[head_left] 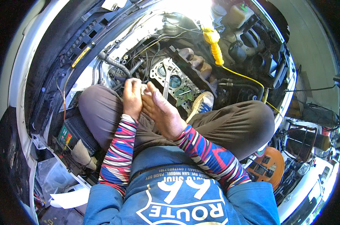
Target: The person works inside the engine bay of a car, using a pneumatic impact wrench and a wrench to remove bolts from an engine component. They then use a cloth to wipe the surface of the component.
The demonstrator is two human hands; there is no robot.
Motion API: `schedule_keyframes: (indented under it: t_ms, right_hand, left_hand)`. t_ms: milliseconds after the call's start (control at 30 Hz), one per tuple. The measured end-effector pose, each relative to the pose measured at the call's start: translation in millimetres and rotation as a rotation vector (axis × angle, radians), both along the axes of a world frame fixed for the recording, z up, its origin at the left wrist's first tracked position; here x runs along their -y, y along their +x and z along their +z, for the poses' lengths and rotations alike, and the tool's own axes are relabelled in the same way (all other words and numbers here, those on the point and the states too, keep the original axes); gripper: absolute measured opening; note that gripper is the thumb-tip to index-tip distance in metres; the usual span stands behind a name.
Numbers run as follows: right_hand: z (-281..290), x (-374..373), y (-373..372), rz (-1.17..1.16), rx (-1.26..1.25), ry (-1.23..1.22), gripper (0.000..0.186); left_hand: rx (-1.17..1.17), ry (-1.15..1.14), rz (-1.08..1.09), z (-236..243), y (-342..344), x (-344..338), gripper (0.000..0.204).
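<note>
Between the fingers, 1 small pale thing (143,89) is showing only a little, so I cannot tell its kind. The left hand (132,99) is meeting the right hand (163,112) above the lap; on each hand the fingers are lying mostly together, but which of them are clamping the thing, I cannot tell. For doing this handling well, I think both hands should be staying over the lap: just beyond the fingertips the engine block (178,72) is showing its bores, and a dropped crumb could be falling there. The metal tool (166,84), lying on the block to the right of the fingers, is better not being knocked.

About containers: well beyond the fingers, to the right, a whitish reservoir (240,15) is wearing a green cap; I cannot tell its contents. Behind the fingers, to the left, clear plastic (51,174), maybe a bag, is lying near white paper (69,198); what it is holding is staying unclear.
</note>
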State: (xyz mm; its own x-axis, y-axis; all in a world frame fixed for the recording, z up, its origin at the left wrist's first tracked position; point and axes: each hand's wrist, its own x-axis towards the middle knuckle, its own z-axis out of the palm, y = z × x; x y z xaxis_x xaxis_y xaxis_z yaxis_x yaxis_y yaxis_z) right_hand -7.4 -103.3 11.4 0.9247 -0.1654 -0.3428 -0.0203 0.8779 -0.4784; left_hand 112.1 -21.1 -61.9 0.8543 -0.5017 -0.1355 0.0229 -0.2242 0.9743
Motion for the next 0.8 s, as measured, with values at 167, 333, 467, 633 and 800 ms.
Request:
schedule_keyframes:
  t_ms: [167, 333, 467, 633, 800]
  right_hand:
    - [-9, 13, 13, -0.353, 0.157, -0.161, 0.079]
    - [-19, 11, 25, -0.310, 0.089, -0.053, 0.073]
    - [22, 18, 3, -0.054, 0.000, -0.223, 0.090]
    - [136, 115, -65, 0.159, -0.110, -0.781, 0.071]
    - [110, 239, -56, 0.087, -0.608, -1.494, 0.065]
  left_hand:
    - [-0.752, -0.507, 0.212, 35, -2, 5, 0.036]
    - [0.093, -0.072, -0.032, 19, -49, 23, 0.032]
    - [-0.312, -0.291, 0.177, -7, -26, 20, 0.020]
    - [-0.481, -0.135, 0.269, -4, 9, 12, 0.020]
    - [-0.355, -0.023, 0.077, 4, 3, 16, 0.030]
